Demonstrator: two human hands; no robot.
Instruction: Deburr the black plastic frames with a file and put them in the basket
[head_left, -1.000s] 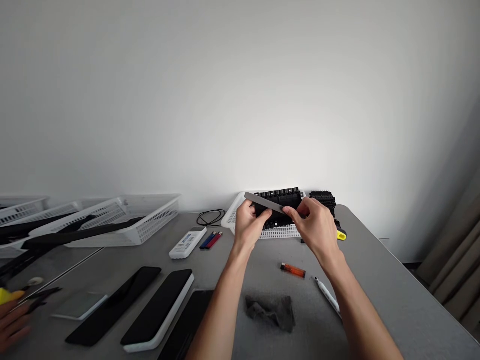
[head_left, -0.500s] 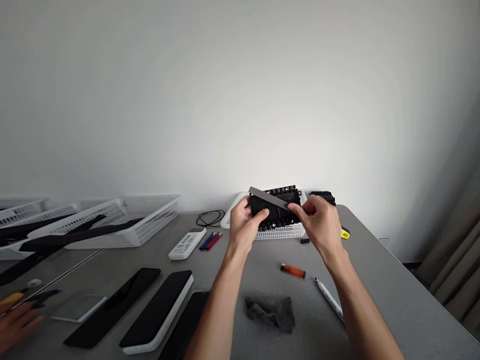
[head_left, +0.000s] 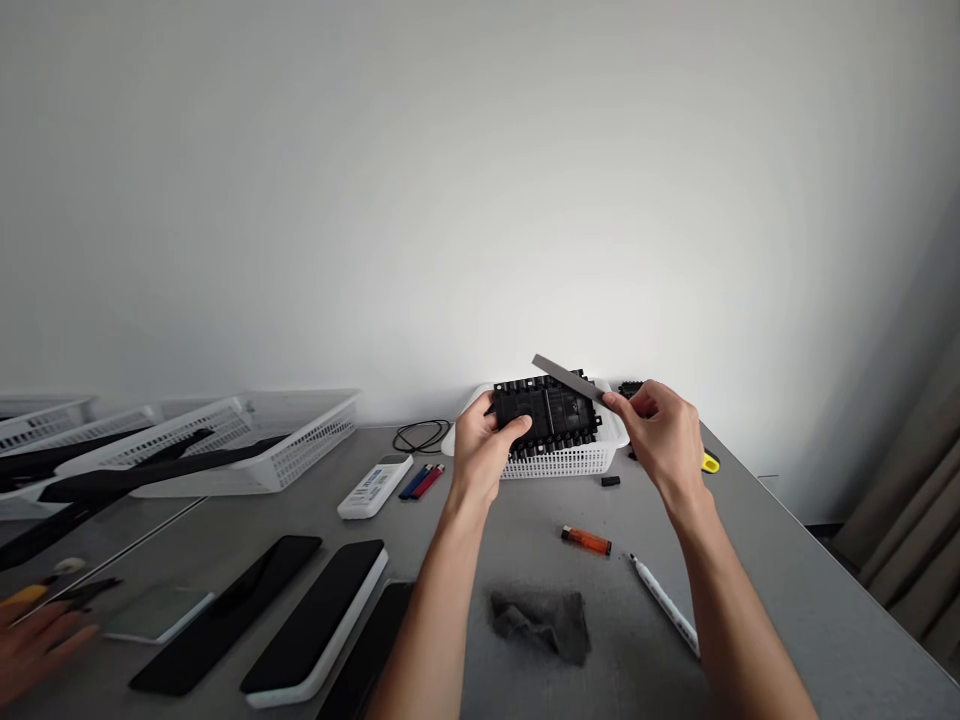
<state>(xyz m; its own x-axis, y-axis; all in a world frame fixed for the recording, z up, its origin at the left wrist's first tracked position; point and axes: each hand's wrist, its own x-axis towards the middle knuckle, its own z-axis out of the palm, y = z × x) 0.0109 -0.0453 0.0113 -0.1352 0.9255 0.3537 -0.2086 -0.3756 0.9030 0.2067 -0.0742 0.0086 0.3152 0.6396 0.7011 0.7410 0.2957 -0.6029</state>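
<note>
My left hand (head_left: 484,445) is closed on a black plastic part (head_left: 559,412), its thumb lying over the front face. Rows of small clips or teeth run along the part's long edges. My right hand (head_left: 660,435) pinches a flat grey metal file (head_left: 566,376), whose yellow handle end (head_left: 710,461) shows past the wrist side. The file slants across the upper edge of the black part; whether it touches cannot be made out. Behind the part stands a white basket (head_left: 562,462). Another black toothed part (head_left: 630,388) is mostly hidden behind my right hand.
On the grey table (head_left: 787,590) lie an orange lighter (head_left: 586,541), a white marker (head_left: 666,604), a small black cap (head_left: 610,481) and a dark cloth (head_left: 541,624). Black-topped slabs (head_left: 315,620) and white baskets (head_left: 315,450) are leftward. Another person's hand (head_left: 45,650) rests lower left.
My right hand has drawn the file up and to the right across the black part. The left hand has shifted slightly left with the part.
</note>
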